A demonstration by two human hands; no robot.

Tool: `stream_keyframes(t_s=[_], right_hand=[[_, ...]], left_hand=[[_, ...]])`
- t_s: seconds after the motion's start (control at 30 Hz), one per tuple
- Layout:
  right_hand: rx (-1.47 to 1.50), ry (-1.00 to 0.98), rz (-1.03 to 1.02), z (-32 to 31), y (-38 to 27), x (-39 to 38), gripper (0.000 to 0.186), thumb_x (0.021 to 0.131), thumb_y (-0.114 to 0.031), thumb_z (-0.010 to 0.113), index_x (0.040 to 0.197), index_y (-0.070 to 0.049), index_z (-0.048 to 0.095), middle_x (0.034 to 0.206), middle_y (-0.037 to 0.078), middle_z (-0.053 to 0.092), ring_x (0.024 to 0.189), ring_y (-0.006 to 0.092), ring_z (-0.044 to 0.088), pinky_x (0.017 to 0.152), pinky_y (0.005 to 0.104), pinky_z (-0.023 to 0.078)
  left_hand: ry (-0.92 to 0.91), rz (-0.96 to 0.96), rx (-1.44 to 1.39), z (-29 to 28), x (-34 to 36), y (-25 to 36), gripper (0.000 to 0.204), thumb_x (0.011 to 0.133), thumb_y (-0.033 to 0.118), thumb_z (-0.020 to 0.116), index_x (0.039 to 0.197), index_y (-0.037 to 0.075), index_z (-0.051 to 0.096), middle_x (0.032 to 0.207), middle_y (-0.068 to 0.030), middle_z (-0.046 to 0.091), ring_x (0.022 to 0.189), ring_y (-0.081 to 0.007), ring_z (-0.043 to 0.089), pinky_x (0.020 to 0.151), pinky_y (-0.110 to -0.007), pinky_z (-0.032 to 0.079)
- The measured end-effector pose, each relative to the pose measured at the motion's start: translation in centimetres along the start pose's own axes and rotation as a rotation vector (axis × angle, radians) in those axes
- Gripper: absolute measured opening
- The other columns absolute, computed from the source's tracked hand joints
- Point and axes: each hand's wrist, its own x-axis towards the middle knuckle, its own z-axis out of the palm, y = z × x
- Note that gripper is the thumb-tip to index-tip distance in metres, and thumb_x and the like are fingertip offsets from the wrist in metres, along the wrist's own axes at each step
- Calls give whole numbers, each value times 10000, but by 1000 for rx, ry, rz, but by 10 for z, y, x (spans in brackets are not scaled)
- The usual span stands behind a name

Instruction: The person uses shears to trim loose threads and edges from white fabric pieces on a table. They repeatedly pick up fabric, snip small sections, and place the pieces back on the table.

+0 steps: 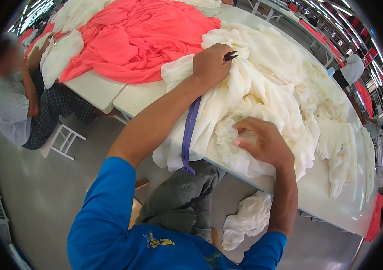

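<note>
My left hand [212, 66] is closed around small thread snips, whose dark pointed blades [230, 56] stick out past the fingers. It is over a heap of thin cream fabric [272, 85] on the table. Lower and to the right, my right hand [266, 141] is open, with thumb and fingers curved apart and nothing visible between them. Its fingertips are beside a gathered, ruffled part [227, 137] of the cream fabric; whether they touch it I cannot tell. A purple strap [190, 130] hangs from under my left forearm to the table's near edge.
A coral-pink fabric pile [137, 40] covers the table's far left. At left a person [15, 99] sits by a white stool [63, 139], handling white cloth. More cream pieces [335, 148] lie on the right of the table [322, 193]. Under its edge hangs a cream bundle [248, 220].
</note>
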Motion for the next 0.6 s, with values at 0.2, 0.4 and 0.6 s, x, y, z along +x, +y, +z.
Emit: stream_keyframes(t_s=[0.2,0.4,0.6], right_hand=[[-90,-275,116,-9,-2,-6,302,747,-236,839,877,-26,666,808,90,658,776,251,628,721,341,491],[-57,-343,477,-42,23,-19,218,735,-162,814,825,-26,670,725,51,665,679,172,618,659,307,487],[-309,15,644,-67,46,-34,299,735,-29,751,1014,5,652,967,81,673,888,185,619,819,318,510]], left_hand=[[-3,19,25,0,2,-1,157,856,171,694,990,89,703,938,-89,702,794,-285,679,693,-367,527],[41,3,25,-1,1,-2,165,862,171,696,1008,95,705,942,-88,698,787,-274,678,693,-361,525],[12,-28,9,-2,2,0,160,871,186,704,999,92,708,928,-88,700,775,-265,674,684,-348,523]])
